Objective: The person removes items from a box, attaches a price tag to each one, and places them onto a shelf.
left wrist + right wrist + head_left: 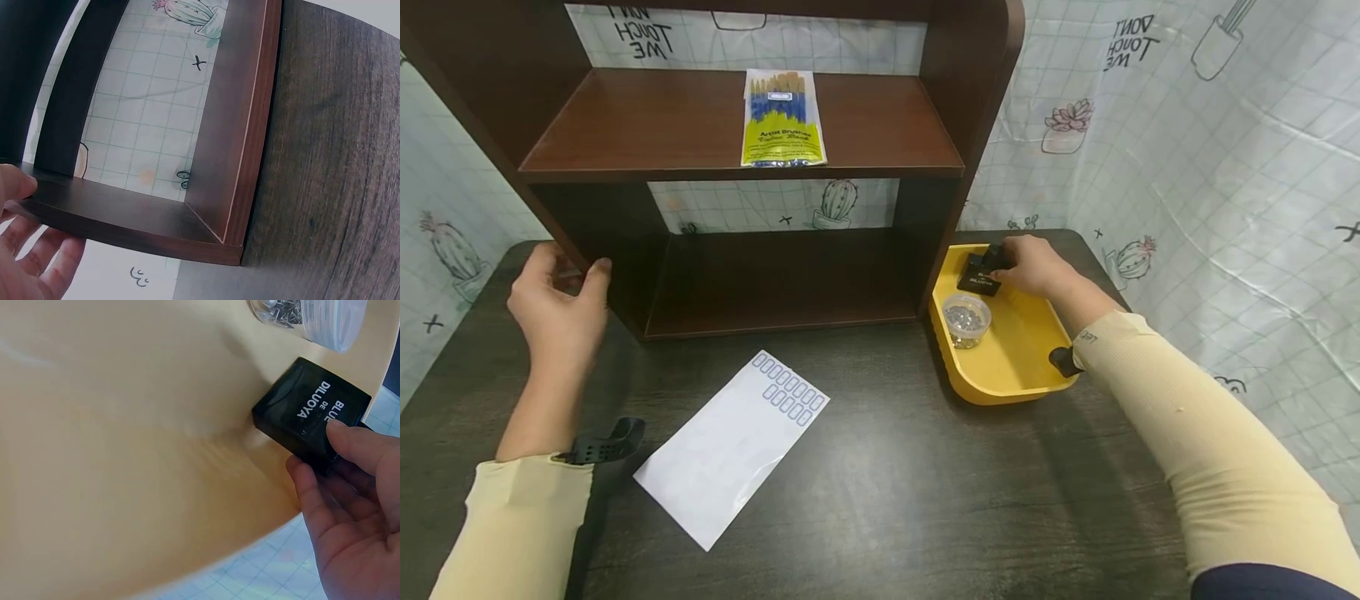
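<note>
In the head view, my left hand [561, 308] grips the left side panel of the dark brown shelf [737, 332], thumb on the front edge; the left wrist view shows the thumb and fingers [65, 262] on either side of that panel. At the right, my right hand [1037, 265] holds a small black box [977, 277] at the far end of a yellow tray [1022, 350]. In the right wrist view, thumb and fingers pinch one end of the box [306, 406], which has white lettering. Beside it stands a clear round tub [966, 320] with small metal pieces.
A pack of artist brushes [783, 121] lies on the upper shelf board. A white sheet [730, 450] with small printed boxes at one end lies at an angle on the dark table [880, 500]. Patterned curtain [1225, 167] hangs behind and to both sides.
</note>
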Tool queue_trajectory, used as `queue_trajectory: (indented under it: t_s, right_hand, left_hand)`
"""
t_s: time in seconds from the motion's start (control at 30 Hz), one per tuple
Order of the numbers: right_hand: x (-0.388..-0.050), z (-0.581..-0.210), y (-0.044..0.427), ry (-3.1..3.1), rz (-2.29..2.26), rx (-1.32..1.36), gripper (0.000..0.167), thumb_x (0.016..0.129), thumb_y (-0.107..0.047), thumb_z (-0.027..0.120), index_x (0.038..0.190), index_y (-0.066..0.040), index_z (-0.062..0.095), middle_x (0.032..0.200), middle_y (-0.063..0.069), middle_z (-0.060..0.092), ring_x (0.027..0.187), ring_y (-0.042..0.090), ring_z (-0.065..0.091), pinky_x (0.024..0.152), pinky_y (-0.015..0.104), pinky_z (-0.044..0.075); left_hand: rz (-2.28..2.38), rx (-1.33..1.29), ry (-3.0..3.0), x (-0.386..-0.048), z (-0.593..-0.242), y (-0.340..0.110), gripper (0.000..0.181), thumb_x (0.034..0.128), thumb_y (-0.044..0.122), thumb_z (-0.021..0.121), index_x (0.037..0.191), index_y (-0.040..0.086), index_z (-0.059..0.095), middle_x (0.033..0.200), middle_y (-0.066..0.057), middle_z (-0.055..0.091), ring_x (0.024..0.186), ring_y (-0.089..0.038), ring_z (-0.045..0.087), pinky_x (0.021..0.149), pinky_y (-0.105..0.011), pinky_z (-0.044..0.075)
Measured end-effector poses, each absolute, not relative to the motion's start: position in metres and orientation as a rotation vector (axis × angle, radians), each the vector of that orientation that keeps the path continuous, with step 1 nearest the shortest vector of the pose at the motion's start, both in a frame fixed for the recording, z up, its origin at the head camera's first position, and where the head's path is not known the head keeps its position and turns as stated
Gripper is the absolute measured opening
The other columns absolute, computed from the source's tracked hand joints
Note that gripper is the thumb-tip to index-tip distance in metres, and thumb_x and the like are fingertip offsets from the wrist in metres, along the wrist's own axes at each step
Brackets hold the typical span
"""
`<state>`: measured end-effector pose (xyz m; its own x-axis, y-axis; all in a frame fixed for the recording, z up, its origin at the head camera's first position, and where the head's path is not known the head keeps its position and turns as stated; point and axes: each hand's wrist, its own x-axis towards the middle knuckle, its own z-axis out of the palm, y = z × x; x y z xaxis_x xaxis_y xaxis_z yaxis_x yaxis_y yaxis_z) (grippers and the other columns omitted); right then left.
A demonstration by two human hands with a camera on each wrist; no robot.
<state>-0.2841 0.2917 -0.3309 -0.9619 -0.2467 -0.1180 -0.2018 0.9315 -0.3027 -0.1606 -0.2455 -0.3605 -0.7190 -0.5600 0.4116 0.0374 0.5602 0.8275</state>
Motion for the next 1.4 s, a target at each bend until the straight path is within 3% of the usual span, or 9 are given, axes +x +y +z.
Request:
queue_trajectory:
  t_s: [0.37, 0.63, 0.77, 1.0, 1.17, 1.4]
  right_hand:
    - [-0.285, -0.331, 0.295, 2.972, -0.420, -0.407, 0.026, 0.099, -0.017, 0.070, 0.107, 0.006, 0.061, 0.096, 0.025, 0.065, 0.085, 0.036, 0.058, 0.079, 0.050, 0.046]
    - [-0.274, -0.321, 0.297, 3.030, -0.561, -0.379, 0.029, 0.102, -0.019, 0.066, 0.117, 0.005, 0.063, 0.120, 0.033, 0.069, 0.112, 0.048, 0.066, 0.098, 0.060, 0.051]
    - [-0.262, -0.313, 0.297, 3.046, -0.646, -0.386, 0.029, 0.104, -0.021, 0.064, 0.115, 0.005, 0.061, 0.124, 0.035, 0.067, 0.118, 0.053, 0.065, 0.101, 0.063, 0.052]
    - [-0.238, -0.300, 0.298, 3.062, -0.794, -0.434, 0.046, 0.104, -0.016, 0.064, 0.139, 0.011, 0.055, 0.141, 0.038, 0.057, 0.121, 0.056, 0.063, 0.103, 0.064, 0.052]
    - [-0.216, -0.290, 0.293, 3.083, -0.896, -0.522, 0.037, 0.102, -0.016, 0.067, 0.129, 0.008, 0.062, 0.131, 0.035, 0.064, 0.116, 0.053, 0.067, 0.099, 0.063, 0.054]
    - [-0.183, -0.280, 0.272, 3.118, -0.879, -0.606, 0.035, 0.101, -0.016, 0.070, 0.128, 0.005, 0.065, 0.128, 0.027, 0.068, 0.111, 0.044, 0.072, 0.092, 0.057, 0.059]
  left_hand:
    - [-1.149, 0.433, -2.127, -0.162, -0.360, -0.246, 0.020, 0.0993, 0.027, 0.066, 0.116, 0.017, 0.071, 0.088, 0.038, 0.048, 0.083, 0.013, 0.050, 0.072, -0.015, 0.039]
    - [-1.152, 0.432, -2.128, -0.162, -0.360, -0.246, 0.019, 0.0994, 0.027, 0.066, 0.115, 0.018, 0.071, 0.088, 0.038, 0.048, 0.082, 0.014, 0.050, 0.071, -0.014, 0.039]
    - [-1.151, 0.431, -2.128, -0.162, -0.361, -0.246, 0.018, 0.0995, 0.028, 0.066, 0.115, 0.019, 0.071, 0.089, 0.038, 0.048, 0.083, 0.014, 0.051, 0.071, -0.014, 0.040]
    - [-1.143, 0.417, -2.121, -0.161, -0.361, -0.247, 0.020, 0.0991, 0.026, 0.066, 0.115, 0.016, 0.071, 0.088, 0.038, 0.048, 0.082, 0.016, 0.051, 0.072, -0.012, 0.040]
    - [-1.143, 0.413, -2.115, -0.161, -0.361, -0.246, 0.020, 0.0990, 0.026, 0.066, 0.115, 0.016, 0.071, 0.088, 0.038, 0.048, 0.082, 0.016, 0.050, 0.073, -0.012, 0.039]
    - [-1.148, 0.422, -2.107, -0.162, -0.361, -0.246, 0.017, 0.0984, 0.025, 0.067, 0.112, 0.018, 0.071, 0.087, 0.038, 0.049, 0.081, 0.016, 0.050, 0.075, -0.012, 0.039]
